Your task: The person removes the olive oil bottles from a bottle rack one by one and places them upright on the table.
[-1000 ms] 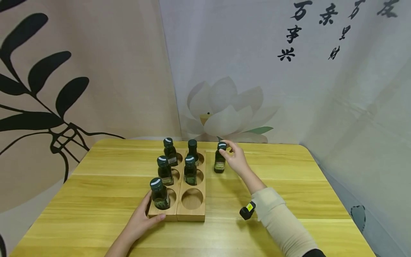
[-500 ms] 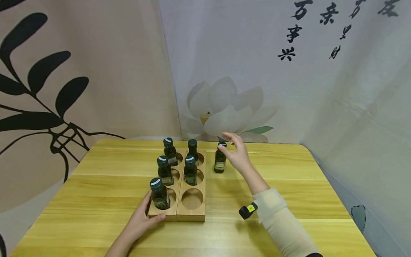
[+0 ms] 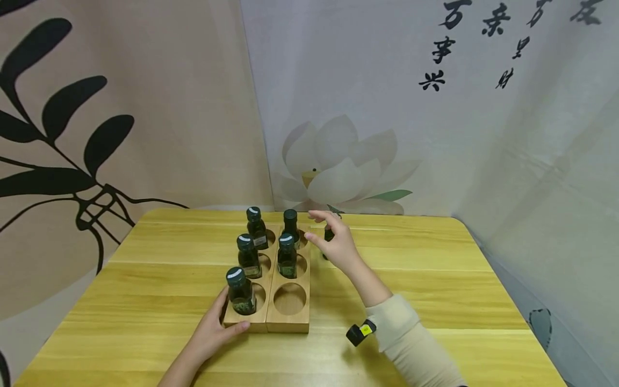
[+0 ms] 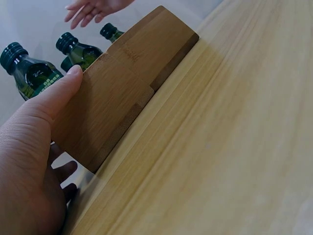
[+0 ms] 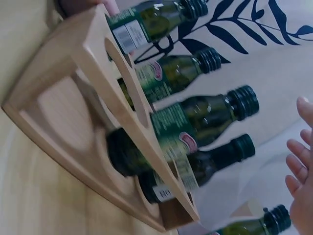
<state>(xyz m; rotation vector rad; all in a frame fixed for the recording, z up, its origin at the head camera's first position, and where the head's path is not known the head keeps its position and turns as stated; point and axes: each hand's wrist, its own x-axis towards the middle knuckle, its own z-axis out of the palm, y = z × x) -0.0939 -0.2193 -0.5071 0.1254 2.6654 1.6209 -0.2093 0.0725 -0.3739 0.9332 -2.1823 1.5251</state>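
A two-column wooden bottle rack [image 3: 290,327] with round holes holds several small dark green glass bottles [image 3: 249,262] with dark screw caps. The front right hole has no bottle in it. My left hand [image 3: 213,328] grips the rack's front left corner, thumb on the front face and fingers along the side. Over the rack's right edge hovers my right hand [image 3: 336,244], fingers parted and holding nothing, near the back right bottle [image 3: 290,221]. Behind that hand another bottle [image 5: 244,226] stands on the table outside the rack, mostly hidden in the head view.
The wooden table [image 3: 135,301] runs back to a hanging cloth [image 3: 203,134] printed with leaves, a lotus and characters. A small black device [image 3: 359,333] is strapped at my right wrist, below the cuff.
My right hand has let go of the lone bottle's cap and moved left toward the rack, now covering most of that bottle. The left hand and rack have stayed put.
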